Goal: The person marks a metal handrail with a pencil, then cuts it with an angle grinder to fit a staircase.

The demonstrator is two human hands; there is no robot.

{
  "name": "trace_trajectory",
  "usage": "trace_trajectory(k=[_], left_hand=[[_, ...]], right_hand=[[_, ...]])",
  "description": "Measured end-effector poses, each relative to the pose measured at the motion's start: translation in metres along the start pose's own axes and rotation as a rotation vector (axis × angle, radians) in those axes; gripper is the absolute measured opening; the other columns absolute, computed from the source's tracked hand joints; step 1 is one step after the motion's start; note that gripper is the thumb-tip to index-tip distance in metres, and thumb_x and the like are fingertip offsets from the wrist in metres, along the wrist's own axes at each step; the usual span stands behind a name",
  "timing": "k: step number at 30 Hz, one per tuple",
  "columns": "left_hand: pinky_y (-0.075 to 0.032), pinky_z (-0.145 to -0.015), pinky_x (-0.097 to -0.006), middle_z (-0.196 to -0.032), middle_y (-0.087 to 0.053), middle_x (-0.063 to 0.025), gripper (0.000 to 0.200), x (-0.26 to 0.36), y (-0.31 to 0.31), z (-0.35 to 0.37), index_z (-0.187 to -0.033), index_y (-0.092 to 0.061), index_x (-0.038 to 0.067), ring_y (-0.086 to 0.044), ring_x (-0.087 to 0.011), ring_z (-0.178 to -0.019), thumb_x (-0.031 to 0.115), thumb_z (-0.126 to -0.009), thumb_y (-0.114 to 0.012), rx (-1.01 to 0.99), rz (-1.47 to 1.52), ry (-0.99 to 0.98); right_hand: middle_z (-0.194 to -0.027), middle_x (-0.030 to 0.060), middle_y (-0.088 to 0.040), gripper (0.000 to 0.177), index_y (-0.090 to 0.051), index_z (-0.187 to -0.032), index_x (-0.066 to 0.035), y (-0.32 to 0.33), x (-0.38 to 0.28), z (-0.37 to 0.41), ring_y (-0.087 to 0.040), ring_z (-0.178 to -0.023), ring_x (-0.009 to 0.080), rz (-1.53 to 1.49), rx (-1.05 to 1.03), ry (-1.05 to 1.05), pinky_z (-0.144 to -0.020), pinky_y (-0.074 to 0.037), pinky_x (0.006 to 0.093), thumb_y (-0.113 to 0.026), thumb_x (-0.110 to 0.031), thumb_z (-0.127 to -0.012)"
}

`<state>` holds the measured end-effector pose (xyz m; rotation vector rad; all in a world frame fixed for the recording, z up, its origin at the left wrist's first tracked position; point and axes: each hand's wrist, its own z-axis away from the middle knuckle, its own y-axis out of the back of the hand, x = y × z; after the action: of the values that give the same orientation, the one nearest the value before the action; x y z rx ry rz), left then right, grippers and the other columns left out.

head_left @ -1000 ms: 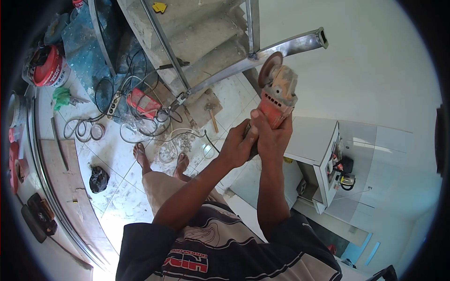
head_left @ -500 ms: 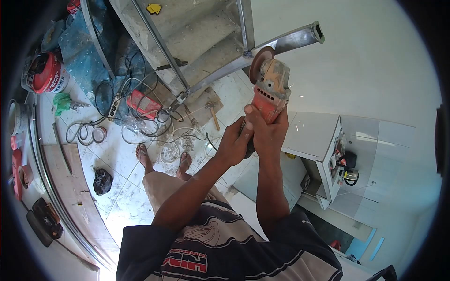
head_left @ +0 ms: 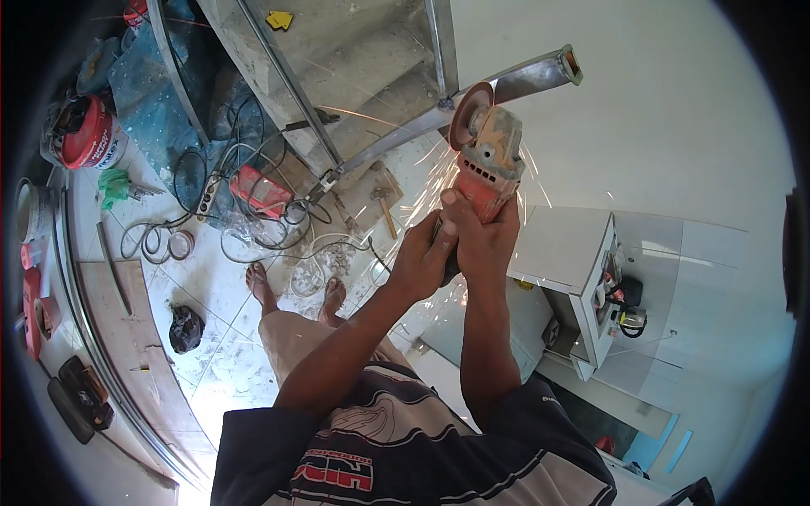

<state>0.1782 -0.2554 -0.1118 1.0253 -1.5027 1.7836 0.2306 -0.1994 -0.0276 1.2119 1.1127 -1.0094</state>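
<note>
An angle grinder (head_left: 485, 190) with a red body and dusty metal head is held up in both hands. My left hand (head_left: 422, 257) is wrapped round its rear part. My right hand (head_left: 483, 236) grips the red body just beside it, thumb on top. The brown disc (head_left: 471, 118) meets a metal rail (head_left: 527, 74) near its joint with an upright post (head_left: 441, 51); the exact contact is hidden behind the disc and grinder head. Sparks (head_left: 434, 181) fly down and to both sides of the grinder.
Concrete stairs (head_left: 371, 63) rise behind the rail. Cables, a red machine (head_left: 260, 191), a hammer (head_left: 384, 202) and a power strip (head_left: 207, 192) lie on the floor. Paint bucket (head_left: 89, 139) and black bag (head_left: 186, 327) are at left; a white cabinet (head_left: 561, 244) is at right.
Bright sparks now stream from the disc, where only a few specks showed before. The grinder and both hands have stayed almost in place.
</note>
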Motion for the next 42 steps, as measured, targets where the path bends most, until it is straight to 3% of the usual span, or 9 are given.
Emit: trace_trajectory(k=[22,41,42], left_hand=[[-0.051,-0.084,-0.0384,-0.099,-0.07,-0.0207,0.051,0.002,-0.004,-0.003,-0.123,-0.057,-0.008,-0.065,-0.0225,-0.091,0.039,-0.107,-0.044,-0.005,0.048,-0.013],[-0.05,-0.075,-0.039,-0.087,-0.067,-0.02,0.057,-0.015,-0.017,0.007,-0.108,-0.057,-0.006,-0.064,-0.0243,-0.08,0.049,-0.107,-0.045,0.024,0.032,-0.026],[-0.05,-0.075,-0.0389,-0.087,-0.067,-0.0201,0.056,-0.013,-0.018,0.006,-0.108,-0.057,-0.006,-0.064,-0.0237,-0.08,0.049,-0.107,-0.045,0.021,0.045,-0.028]], right_hand=[[-0.113,0.0084,-0.065,0.057,-0.05,-0.131,0.001,0.0,-0.007,-0.005,-0.063,-0.095,0.013,0.032,-0.027,0.023,-0.082,-0.054,0.0276,-0.082,-0.006,-0.084],[-0.112,0.0092,-0.064,0.057,-0.051,-0.13,0.001,0.013,-0.008,0.006,-0.064,-0.093,0.0138,0.102,-0.001,-0.058,-0.08,-0.055,0.0289,-0.083,-0.008,-0.083],[-0.105,0.0088,-0.065,0.053,-0.052,-0.127,0.001,0.012,-0.009,0.005,-0.064,-0.085,0.0134,0.116,0.006,-0.023,-0.074,-0.055,0.028,-0.082,-0.008,-0.084]])
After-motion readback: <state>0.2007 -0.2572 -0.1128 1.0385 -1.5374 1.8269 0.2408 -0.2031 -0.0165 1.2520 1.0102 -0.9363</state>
